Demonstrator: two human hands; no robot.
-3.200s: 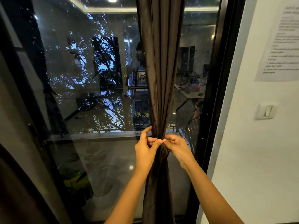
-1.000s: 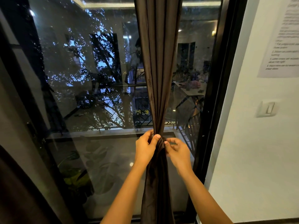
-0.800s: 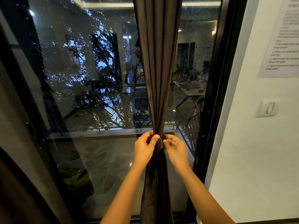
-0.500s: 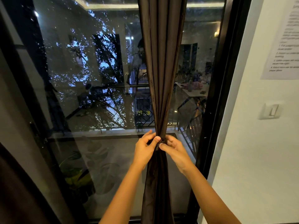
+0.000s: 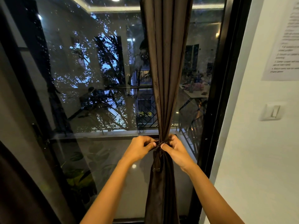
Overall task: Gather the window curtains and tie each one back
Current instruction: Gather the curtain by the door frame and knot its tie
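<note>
Head view puts us square in front of a tall window, where the dark brown curtain (image 5: 165, 62) hangs gathered into one narrow column just left of the black window frame (image 5: 215, 110). Both arms reach up from the bottom edge to the point where the folds are cinched tightest. The left grip (image 5: 140, 148), a bare hand, has its fingers curled and pinches dark cloth against the curtain's left side. The right grip (image 5: 175, 150) is clamped the same way on the right side, thumb and fingers closed over the bunch. Between them the two grips cover most of the cinch, so we cannot tell how the cloth is wound there. A short tie strip (image 5: 156, 160) of the same fabric hangs down just below them, lying against the curtain.

Behind the curtain, the window glass (image 5: 97, 78) shows tree branches mixed with room reflections. Large plant leaves (image 5: 77, 180) sit low beyond the pane. A second dark drape (image 5: 16, 191) fills the lower left corner. On the white wall (image 5: 250, 159) at right are a light switch (image 5: 271, 111) and, higher, a printed paper notice (image 5: 284, 50), too blurred to read.
</note>
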